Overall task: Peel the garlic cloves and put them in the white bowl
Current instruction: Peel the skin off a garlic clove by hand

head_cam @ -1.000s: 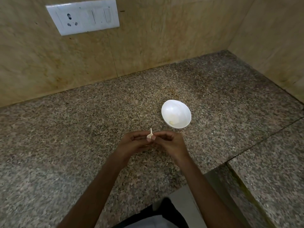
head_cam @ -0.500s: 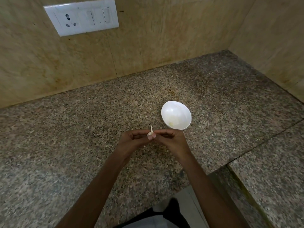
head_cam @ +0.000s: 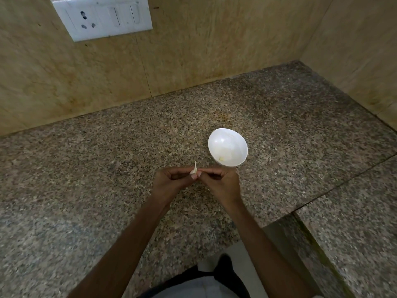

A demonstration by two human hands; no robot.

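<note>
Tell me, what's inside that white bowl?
The bowl holds a small pale yellow bit near its front edge, perhaps peeled garlic; too small to tell. The rest looks bare. Its near inner wall hides behind the rim.

We counted one left hand (head_cam: 169,182) and one right hand (head_cam: 222,184), two in all, with a single garlic clove (head_cam: 194,168) between their fingertips. We saw one white bowl (head_cam: 225,138), and in it one small yellowish bit (head_cam: 221,158) that we could make out. On the wall we found one switch plate (head_cam: 120,9) carrying one socket (head_cam: 87,21) with three holes.
</note>
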